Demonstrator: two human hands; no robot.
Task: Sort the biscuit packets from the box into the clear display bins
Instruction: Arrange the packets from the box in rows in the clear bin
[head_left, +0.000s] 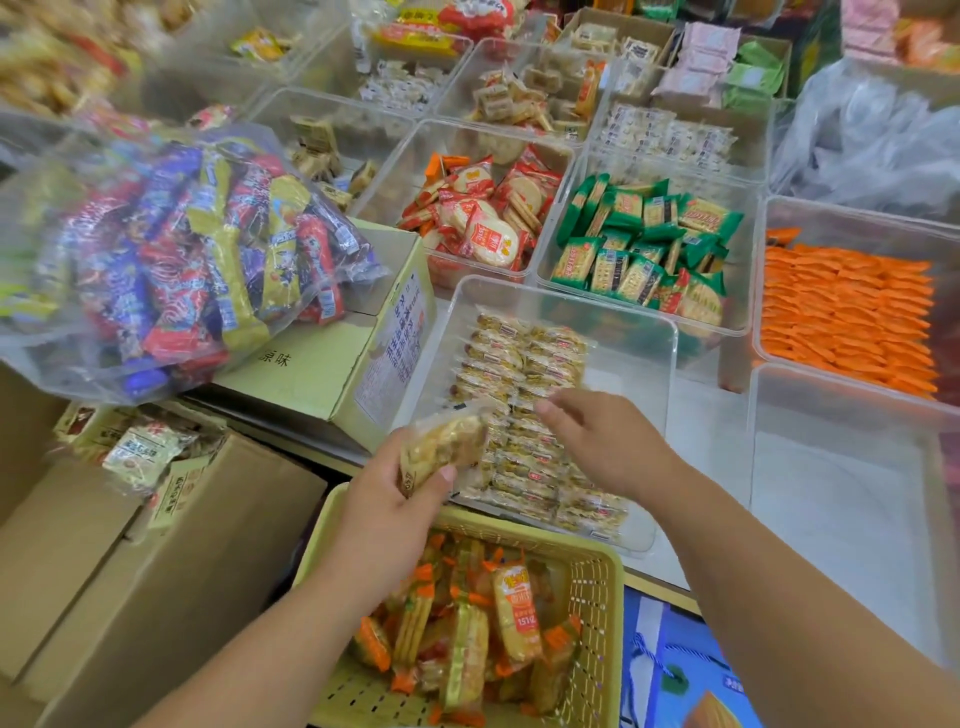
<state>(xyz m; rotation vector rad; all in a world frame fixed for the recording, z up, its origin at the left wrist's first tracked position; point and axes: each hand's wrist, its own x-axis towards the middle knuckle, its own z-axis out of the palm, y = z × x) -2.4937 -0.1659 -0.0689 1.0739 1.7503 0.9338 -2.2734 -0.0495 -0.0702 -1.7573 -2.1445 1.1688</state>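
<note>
My left hand (387, 499) grips a small stack of clear-wrapped golden biscuit packets (441, 444) at the near left corner of a clear display bin (660, 332). Two neat rows of the same biscuit packets (524, 415) fill that bin's left half. My right hand (608, 441) hovers over those rows with its fingers relaxed and holds nothing. Below my arms, a yellow-green plastic basket (597, 571) holds several orange-trimmed biscuit packets (467, 634).
Clear bins behind hold red-and-white rice crackers (483, 218), green cracker packets (644, 244) and orange packets (847, 312). An empty clear bin (852, 467) is at right. A bag of mixed sweets (171, 260) lies on a printed carton (363, 353); brown boxes (130, 561) stand at left.
</note>
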